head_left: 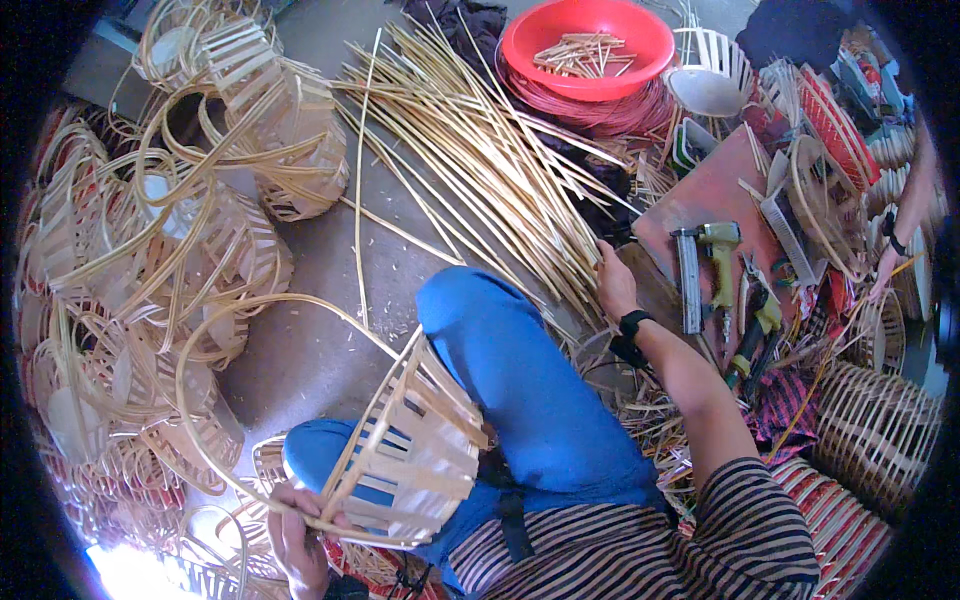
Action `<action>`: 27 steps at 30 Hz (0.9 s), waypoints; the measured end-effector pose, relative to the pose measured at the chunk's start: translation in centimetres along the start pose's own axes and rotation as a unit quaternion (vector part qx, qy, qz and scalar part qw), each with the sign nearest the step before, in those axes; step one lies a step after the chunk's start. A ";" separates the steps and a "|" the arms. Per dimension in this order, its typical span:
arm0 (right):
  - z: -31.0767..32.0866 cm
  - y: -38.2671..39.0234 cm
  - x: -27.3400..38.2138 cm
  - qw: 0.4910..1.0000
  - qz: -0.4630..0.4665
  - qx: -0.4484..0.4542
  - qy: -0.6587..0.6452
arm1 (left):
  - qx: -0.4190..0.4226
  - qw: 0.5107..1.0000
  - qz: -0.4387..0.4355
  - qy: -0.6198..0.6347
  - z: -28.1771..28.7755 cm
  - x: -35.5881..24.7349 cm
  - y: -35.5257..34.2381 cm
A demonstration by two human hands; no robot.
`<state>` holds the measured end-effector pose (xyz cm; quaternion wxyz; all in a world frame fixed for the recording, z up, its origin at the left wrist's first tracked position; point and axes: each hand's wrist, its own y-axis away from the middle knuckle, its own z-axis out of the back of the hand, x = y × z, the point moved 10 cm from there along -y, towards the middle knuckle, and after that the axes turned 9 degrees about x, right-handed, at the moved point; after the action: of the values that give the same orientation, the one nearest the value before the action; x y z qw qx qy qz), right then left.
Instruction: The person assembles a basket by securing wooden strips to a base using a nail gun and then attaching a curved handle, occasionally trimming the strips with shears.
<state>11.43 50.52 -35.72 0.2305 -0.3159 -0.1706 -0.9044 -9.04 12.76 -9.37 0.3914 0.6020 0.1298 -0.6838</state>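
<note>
A half-made bamboo basket (405, 470), with slatted sides and a long hooped handle strip arching to the left, rests tilted on my lap against my blue-trousered leg. My left hand (300, 525) is closed on its rim at the lower left. My right hand (615, 275) reaches forward beside the pile of long, pale bamboo strips (480, 150), its fingers closed on the near ends of some of them.
Stacked hooped baskets (160, 250) line the left. Behind are a red basin (585, 25) of short sticks and coiled red strands. At right, nail guns (722, 265) lie on and beside a board (670, 215); another person's hand (885, 270) reaches in near woven baskets (880, 430).
</note>
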 end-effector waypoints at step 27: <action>-10.4 -3.8 2.2 0.985 0.041 0.066 0.153 | -0.182 0.967 0.126 0.125 0.8 -3.1 11.4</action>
<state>2.75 48.25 -42.61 0.3113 -0.1644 -0.1796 -0.9186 -1.80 5.88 -2.95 0.5578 0.6129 0.2229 -0.5133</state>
